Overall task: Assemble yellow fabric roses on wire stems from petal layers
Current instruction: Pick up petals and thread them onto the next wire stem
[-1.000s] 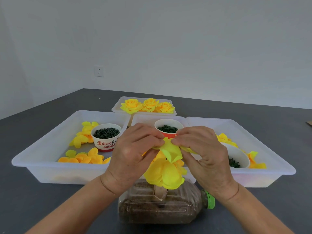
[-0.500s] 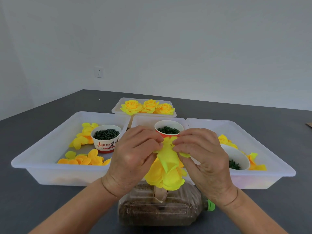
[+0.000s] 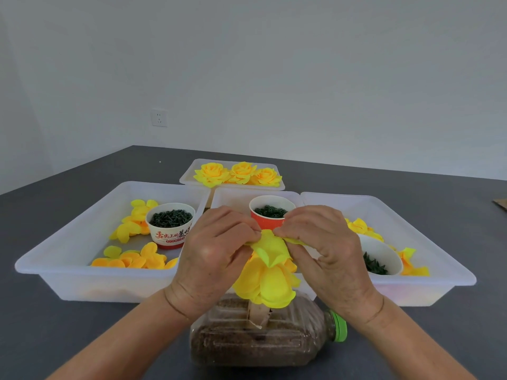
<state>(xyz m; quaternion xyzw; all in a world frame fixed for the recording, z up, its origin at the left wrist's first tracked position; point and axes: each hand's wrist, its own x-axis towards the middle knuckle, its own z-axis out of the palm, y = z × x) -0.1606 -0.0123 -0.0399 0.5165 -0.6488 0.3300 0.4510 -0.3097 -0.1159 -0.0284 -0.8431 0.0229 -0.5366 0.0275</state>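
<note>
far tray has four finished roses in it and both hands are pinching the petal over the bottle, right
Not quite: the far tray holds three finished roses, not four, as the head view shows. Both the left hand and right hand do pinch the petal over the bottle.

Bottle (image 3: 260, 341) lies before three trays (image 3: 68, 272); finished roses (image 3: 238, 172) sit in a tray behind.

The setting is a plain craft-assembly workroom. A bare white wall carries one power socket (image 3: 159, 117). A dark grey table (image 3: 411, 185) fills the room corner and serves as a workstation. White plastic trays (image 3: 68, 259) on the table sort loose yellow petals (image 3: 131, 260), and paper cups (image 3: 170, 226) hold small green parts. A tray near the far table edge holds finished roses (image 3: 238, 172). No domestic furnishings appear.
</note>
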